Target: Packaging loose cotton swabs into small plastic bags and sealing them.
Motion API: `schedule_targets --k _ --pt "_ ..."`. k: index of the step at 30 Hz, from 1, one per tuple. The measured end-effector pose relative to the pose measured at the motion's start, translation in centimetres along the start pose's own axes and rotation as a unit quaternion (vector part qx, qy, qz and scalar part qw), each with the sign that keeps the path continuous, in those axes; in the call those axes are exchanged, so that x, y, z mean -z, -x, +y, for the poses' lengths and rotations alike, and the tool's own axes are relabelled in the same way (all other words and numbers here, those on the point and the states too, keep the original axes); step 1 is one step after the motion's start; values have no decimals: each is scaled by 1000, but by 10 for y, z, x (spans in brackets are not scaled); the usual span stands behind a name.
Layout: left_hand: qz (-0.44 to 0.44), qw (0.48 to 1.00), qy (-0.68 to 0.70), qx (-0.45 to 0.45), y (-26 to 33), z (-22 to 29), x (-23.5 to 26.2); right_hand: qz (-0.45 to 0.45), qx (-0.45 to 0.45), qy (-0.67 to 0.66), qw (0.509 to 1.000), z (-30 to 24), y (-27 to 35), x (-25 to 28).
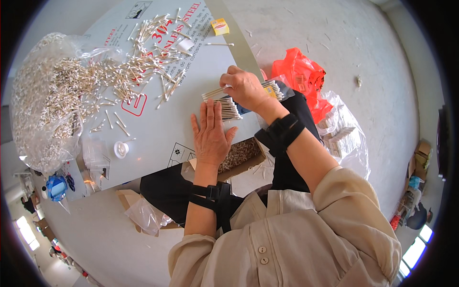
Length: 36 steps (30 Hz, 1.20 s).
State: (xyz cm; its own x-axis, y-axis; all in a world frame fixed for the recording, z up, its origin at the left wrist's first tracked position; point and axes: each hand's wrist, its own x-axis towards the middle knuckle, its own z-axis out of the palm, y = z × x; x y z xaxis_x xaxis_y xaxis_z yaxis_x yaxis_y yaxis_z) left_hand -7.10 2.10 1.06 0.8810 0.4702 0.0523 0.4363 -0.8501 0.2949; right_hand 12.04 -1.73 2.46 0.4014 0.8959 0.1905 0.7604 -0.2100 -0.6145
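A neat row of cotton swabs (229,110) lies side by side on the table. My left hand (210,136) rests flat on its left end, fingers stretched out. My right hand (246,88) is closed in a pinch at the far side of the row, with a cotton swab (213,92) at its fingertips. Under and beside my right wrist is a clear pack of swabs (273,90) with a yellow label. A loose heap of swabs (126,79) spreads over the far left of the table.
A big clear bag of swabs (38,105) bulges at the left. A small yellow box (220,27) and a white round tub (121,150) sit on the table (165,131). By my lap stands a cardboard box (246,160). To the right are a red plastic bag (299,71) and clear-wrapped packs (343,134).
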Motion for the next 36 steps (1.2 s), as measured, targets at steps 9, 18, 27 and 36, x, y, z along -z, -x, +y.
schedule_targets --k 9,18,27,36 --pt "0 1000 14 0 1 -1 1 -5 8 8 1000 2 -2 8" --pt "13 999 25 -17 -8 -4 5 -70 88 118 987 -18 61 20" --pt "-12 1000 -1 -11 -13 -1 1 -30 171 187 967 -3 69 5" --pt "-17 1000 11 -15 -13 5 -4 -5 205 215 955 0 70 6"
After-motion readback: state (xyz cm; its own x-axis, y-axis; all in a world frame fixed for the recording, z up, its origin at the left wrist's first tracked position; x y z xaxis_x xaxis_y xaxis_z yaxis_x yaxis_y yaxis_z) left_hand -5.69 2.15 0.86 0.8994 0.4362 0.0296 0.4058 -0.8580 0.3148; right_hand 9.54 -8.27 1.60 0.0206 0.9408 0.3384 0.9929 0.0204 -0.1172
